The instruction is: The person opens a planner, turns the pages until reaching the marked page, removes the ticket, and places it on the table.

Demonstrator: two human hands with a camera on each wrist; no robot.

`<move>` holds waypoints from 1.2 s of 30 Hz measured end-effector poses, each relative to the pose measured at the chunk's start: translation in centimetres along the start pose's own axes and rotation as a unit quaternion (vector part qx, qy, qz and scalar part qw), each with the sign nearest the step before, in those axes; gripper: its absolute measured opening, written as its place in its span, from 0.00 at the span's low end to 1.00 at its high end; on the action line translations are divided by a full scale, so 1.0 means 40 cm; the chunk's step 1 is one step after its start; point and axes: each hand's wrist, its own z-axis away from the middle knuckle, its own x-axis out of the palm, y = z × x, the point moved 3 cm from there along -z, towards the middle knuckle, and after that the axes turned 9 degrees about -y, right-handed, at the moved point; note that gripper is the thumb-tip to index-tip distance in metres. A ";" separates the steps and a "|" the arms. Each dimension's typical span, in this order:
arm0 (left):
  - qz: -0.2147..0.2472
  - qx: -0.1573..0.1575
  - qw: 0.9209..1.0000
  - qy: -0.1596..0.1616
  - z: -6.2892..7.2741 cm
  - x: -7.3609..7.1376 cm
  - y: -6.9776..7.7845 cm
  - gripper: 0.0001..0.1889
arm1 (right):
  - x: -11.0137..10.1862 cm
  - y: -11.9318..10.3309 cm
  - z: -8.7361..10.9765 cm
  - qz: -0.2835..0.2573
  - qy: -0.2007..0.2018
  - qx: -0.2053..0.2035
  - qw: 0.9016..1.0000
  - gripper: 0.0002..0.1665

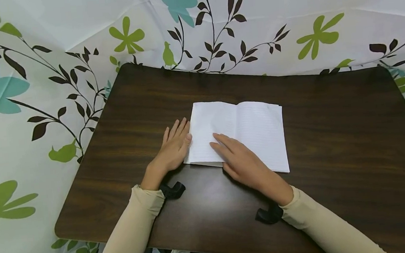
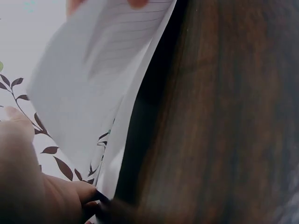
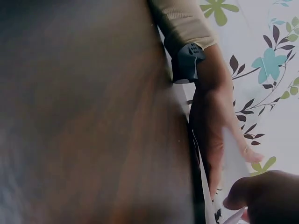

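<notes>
An open notebook (image 1: 261, 137) with white ruled pages lies on the dark wooden table. My left hand (image 1: 174, 147) rests at its left edge, fingers straight, the thumb on the page's margin. Across the lower part of the left page lies my right hand (image 1: 245, 165), fingers extended, its thumb by the bottom edge. In the left wrist view a loose page (image 2: 70, 102) stands raised and blurred beside the left hand (image 2: 32, 186). The right wrist view shows the right hand (image 3: 268, 198) dark and close up, with the left hand (image 3: 215, 126) beyond.
The brown table (image 1: 333, 131) has rounded corners and extends on both sides of the notebook. A white curtain (image 1: 267, 0) with leaves and flowers hangs behind and to the left. Black straps (image 1: 173, 190) sit at both wrists.
</notes>
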 end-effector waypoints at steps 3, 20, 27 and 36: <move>-0.003 -0.003 1.000 -0.002 -0.002 -0.001 0.000 0.49 | 0.008 0.002 0.000 -0.004 -0.012 0.000 1.000 0.35; -0.049 -0.016 0.999 -0.012 -0.001 0.004 0.005 0.44 | 0.023 0.025 0.005 -0.070 -0.076 0.026 0.994 0.35; -0.058 -0.018 0.998 -0.011 -0.002 0.009 0.005 0.46 | -0.004 0.074 0.008 -0.246 -0.090 0.097 0.960 0.31; -0.062 -0.013 0.998 -0.011 -0.002 0.008 0.009 0.46 | -0.064 0.162 0.033 -0.238 0.021 0.203 0.949 0.20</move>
